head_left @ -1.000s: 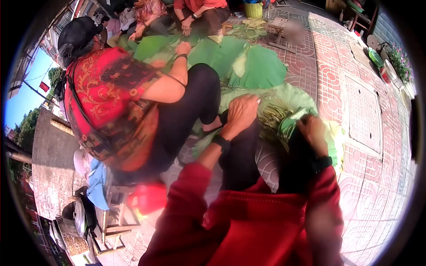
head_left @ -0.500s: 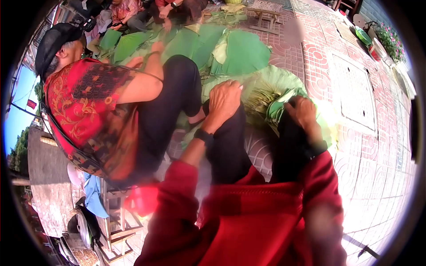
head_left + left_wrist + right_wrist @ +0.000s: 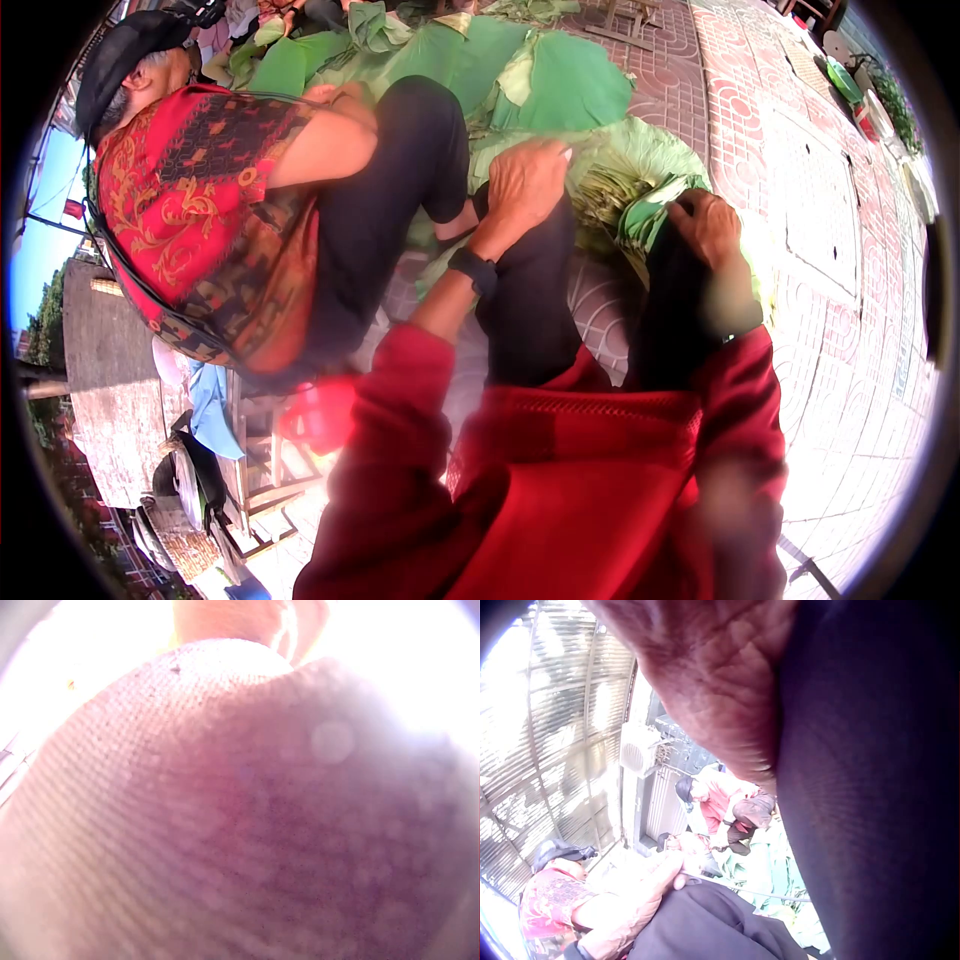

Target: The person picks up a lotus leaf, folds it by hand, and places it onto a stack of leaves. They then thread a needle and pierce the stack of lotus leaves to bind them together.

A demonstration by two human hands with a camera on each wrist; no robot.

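My left hand (image 3: 530,185) rests on my left knee, its fingers draped over the front of the black trousers (image 3: 530,300). A small white spot shows at its fingertips; I cannot tell what it is. On the other knee lies my right hand (image 3: 708,228), fingers bent loosely over the cloth. Its palm (image 3: 720,682) lies against the dark trouser leg (image 3: 870,780) in the right wrist view. Just beyond the knees, a stack of folded green leaves (image 3: 645,215) sits on a big pale leaf (image 3: 655,150). Blurred reddish cloth (image 3: 225,810) fills most of the left wrist view.
A person in a red patterned shirt (image 3: 215,200) sits close on my left. Large green leaves (image 3: 575,80) cover the ground ahead. Patterned paving (image 3: 750,130) runs along the right. Behind the neighbour stand a wooden board (image 3: 110,390) and a stool with blue cloth (image 3: 212,410).
The head view has shifted and tilted down, dropping most of the far people out of frame. The neighbour's head has turned and their arm has drawn back. Both my hands stay on my knees.
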